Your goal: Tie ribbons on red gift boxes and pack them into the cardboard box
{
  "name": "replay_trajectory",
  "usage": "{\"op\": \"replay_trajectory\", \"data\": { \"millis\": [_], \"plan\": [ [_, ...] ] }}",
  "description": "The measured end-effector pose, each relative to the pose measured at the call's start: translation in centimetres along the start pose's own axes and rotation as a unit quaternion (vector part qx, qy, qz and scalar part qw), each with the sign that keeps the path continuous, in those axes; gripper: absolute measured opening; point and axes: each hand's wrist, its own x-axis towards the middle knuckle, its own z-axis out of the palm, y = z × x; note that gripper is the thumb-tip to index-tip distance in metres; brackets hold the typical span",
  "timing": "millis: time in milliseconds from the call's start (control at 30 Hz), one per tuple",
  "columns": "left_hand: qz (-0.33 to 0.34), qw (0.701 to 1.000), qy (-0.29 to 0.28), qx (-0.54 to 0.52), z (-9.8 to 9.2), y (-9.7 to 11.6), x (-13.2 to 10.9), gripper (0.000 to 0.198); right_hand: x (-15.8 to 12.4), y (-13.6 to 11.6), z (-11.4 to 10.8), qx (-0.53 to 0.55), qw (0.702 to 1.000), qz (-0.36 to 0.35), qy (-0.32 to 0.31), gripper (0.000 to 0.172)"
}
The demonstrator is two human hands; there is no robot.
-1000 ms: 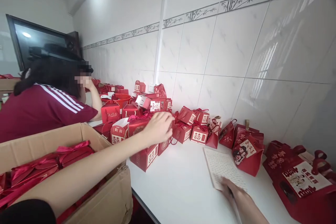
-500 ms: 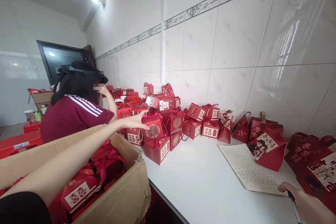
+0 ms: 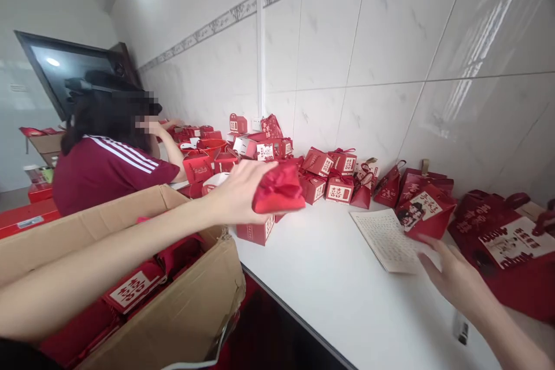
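Note:
My left hand [image 3: 240,192] is closed on a red gift box [image 3: 280,191] with a ribbon bow, held in the air above the white counter [image 3: 329,277] beside the stack of red boxes [image 3: 260,230]. My right hand [image 3: 453,277] hovers open, fingers spread, just above the counter at the near edge of a printed paper sheet [image 3: 385,238]. A small dark object [image 3: 460,328] lies on the counter under my right wrist.
An open cardboard carton [image 3: 182,312] full of red boxes stands at the left. More red boxes and red bags [image 3: 422,208] line the tiled wall. Another person in a maroon shirt [image 3: 104,167] sits at the far left of the counter.
My left hand took a red box off the stack and lifted it toward me. My right hand rose from the counter edge and opened near the paper sheet.

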Motion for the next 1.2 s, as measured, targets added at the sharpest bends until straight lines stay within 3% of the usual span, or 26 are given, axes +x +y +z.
{"op": "replay_trajectory", "data": {
  "millis": [133, 300, 367, 567, 633, 767, 867, 967, 1067, 1133, 1200],
  "plan": [
    [0.121, 0.976, -0.118, -0.140, 4.2, 4.7, 0.1, 0.094, -0.4, -6.8, -0.6, 0.152, 0.980, 0.072, -0.106, 0.046],
    [0.129, 0.917, -0.262, -0.273, 9.8, 5.8, 0.0, 0.101, -1.2, -10.5, -0.1, 0.316, 0.913, 0.084, -0.243, 0.056],
    [0.102, 0.910, -0.259, -0.307, 10.9, 5.3, 0.1, 0.096, -1.4, -10.8, 0.1, 0.362, 0.890, 0.092, -0.261, 0.056],
    [-0.049, 0.937, -0.104, -0.331, 10.9, 4.5, 0.4, 0.063, -1.7, -10.8, 0.2, 0.470, 0.814, 0.127, -0.316, 0.054],
    [-0.073, 0.926, -0.122, -0.351, 10.6, 4.8, 0.3, 0.061, -1.8, -11.0, 0.4, 0.461, 0.816, 0.124, -0.325, 0.051],
    [-0.068, 0.916, -0.186, -0.348, 10.6, 5.5, -0.1, 0.092, -2.5, -11.6, 1.3, 0.411, 0.858, 0.102, -0.290, 0.047],
    [-0.079, 0.911, -0.208, -0.348, 10.9, 5.6, 0.0, 0.094, -3.1, -11.9, 2.0, 0.421, 0.857, 0.091, -0.283, 0.063],
    [-0.047, 0.879, -0.263, -0.395, 10.9, 5.2, 0.3, 0.089, -3.5, -12.1, 2.0, 0.438, 0.843, 0.069, -0.304, 0.073],
    [-0.007, 0.833, -0.316, -0.453, 11.0, 4.3, 0.6, 0.082, -3.3, -12.1, 1.6, 0.440, 0.842, 0.047, -0.309, 0.062],
    [0.006, 0.827, -0.306, -0.471, 11.6, 3.7, 0.7, 0.075, -3.0, -12.1, 1.3, 0.437, 0.846, 0.033, -0.305, 0.049],
    [0.008, 0.850, -0.253, -0.461, 12.3, 3.2, 0.8, 0.067, -2.7, -12.1, 1.2, 0.426, 0.855, 0.033, -0.292, 0.045]
  ]
}}
